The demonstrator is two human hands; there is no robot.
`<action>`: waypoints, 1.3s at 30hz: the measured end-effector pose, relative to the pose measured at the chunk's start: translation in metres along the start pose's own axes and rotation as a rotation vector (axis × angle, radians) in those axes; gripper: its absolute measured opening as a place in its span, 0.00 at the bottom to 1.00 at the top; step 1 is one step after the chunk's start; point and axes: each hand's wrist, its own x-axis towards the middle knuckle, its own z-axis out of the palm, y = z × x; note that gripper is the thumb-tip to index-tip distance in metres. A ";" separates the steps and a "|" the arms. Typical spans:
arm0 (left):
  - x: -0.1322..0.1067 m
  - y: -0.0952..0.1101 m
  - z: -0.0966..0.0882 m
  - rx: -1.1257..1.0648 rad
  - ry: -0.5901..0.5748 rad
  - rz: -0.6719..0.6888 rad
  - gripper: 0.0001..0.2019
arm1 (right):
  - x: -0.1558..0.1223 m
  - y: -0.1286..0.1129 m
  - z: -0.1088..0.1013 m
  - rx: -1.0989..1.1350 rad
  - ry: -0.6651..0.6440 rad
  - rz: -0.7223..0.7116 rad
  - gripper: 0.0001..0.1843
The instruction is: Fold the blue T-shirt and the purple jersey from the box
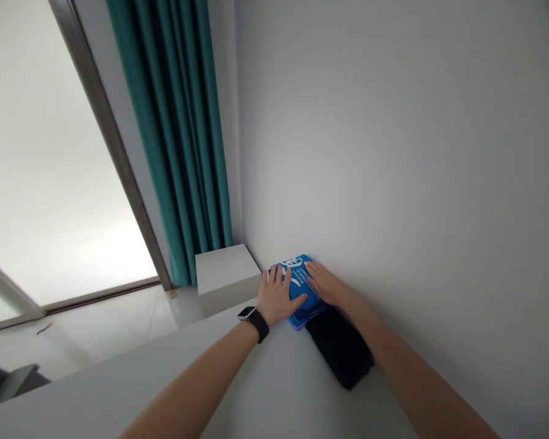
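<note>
A folded blue cloth with white printed lettering [296, 281] lies on the white surface close to the wall. My left hand [276, 297], with a black watch [254, 322] on its wrist, rests flat on its left side with the fingers spread. On the right side of the blue bundle lies my right hand [324, 283], fingers stretched out over its edge. Just in front of it, partly beside my right forearm, sits a folded black cloth [339, 349]. The underside of the blue bundle is hidden.
The white surface [201, 360] runs along a plain wall [370, 152]. Beyond its far end stands a lower white cabinet [224, 268]. A green curtain [178, 140] hangs behind that, beside a frosted glass door [59, 164]. Dark grey objects [13, 384] show at lower left.
</note>
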 end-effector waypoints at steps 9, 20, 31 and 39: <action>-0.022 0.012 -0.001 -0.033 0.009 0.015 0.32 | -0.055 -0.012 -0.010 -0.013 0.030 0.072 0.35; -0.067 0.024 0.006 -0.009 0.013 0.110 0.33 | -0.097 -0.057 -0.004 -0.063 0.091 0.173 0.34; -0.129 0.007 -0.002 -0.074 -0.117 -0.062 0.33 | -0.115 -0.133 0.002 -0.023 0.208 0.065 0.30; -0.195 -0.024 -0.019 -0.027 -0.175 -0.185 0.32 | -0.118 -0.197 0.038 0.102 0.194 0.010 0.28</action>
